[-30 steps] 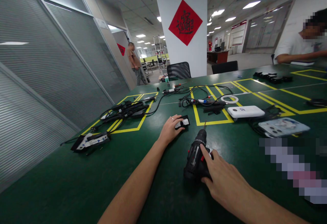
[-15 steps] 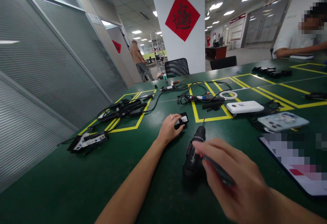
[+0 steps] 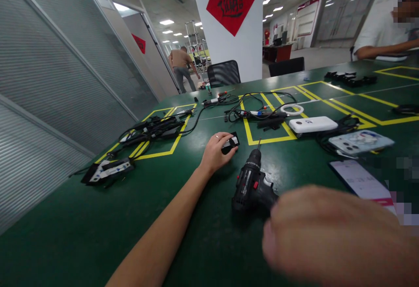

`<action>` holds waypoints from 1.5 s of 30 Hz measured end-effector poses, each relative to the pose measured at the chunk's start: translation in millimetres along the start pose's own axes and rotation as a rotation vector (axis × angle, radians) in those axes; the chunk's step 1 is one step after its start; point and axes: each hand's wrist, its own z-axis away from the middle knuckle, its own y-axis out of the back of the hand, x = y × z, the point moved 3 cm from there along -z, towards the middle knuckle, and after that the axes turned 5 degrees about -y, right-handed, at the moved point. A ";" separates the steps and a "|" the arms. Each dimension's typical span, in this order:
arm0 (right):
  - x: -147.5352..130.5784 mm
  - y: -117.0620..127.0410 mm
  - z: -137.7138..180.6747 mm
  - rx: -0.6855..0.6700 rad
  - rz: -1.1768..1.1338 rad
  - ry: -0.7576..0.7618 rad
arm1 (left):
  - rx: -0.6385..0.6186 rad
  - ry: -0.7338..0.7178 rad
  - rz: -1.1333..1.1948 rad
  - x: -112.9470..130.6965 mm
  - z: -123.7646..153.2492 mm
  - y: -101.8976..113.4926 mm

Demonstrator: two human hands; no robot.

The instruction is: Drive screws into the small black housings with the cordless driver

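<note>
My left hand (image 3: 216, 151) rests on the table with its fingers bent over a small flat black part (image 3: 235, 135) that has a white patch. Thumb and fingertips hold the part from both sides. A black cordless drill (image 3: 247, 184) lies on its side close by, its bit pointing away from me. My right hand (image 3: 327, 230), blurred and close to the camera, is curled near the end of the drill's handle. Its fingertips are hidden, so I cannot make out what they hold or whether they touch the drill.
Black cables (image 3: 160, 127) bundle at the left, beside a black-and-white part (image 3: 109, 170). More tools and cables lie within yellow tape (image 3: 271, 140). To the right are a white power bank (image 3: 312, 124), a light-blue phone (image 3: 362, 142) and a lit screen (image 3: 360, 180). A person (image 3: 376, 38) sits far right.
My right hand has moved down and right, uncovering more of the drill; the dark slim object between its fingers no longer shows. The left hand stays on the black part. The view has tilted down.
</note>
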 end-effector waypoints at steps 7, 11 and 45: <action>104.4 -62.4 -102.4 0.032 -0.467 -0.631 | 0.094 -0.055 0.058 30.1 -11.6 14.4; 130.4 -102.7 -114.9 -0.143 -0.523 -0.761 | -0.034 -0.101 0.055 40.8 -13.4 7.7; 161.3 -85.2 -114.0 -0.076 0.110 -0.167 | -0.206 0.366 0.559 -33.1 5.4 -18.3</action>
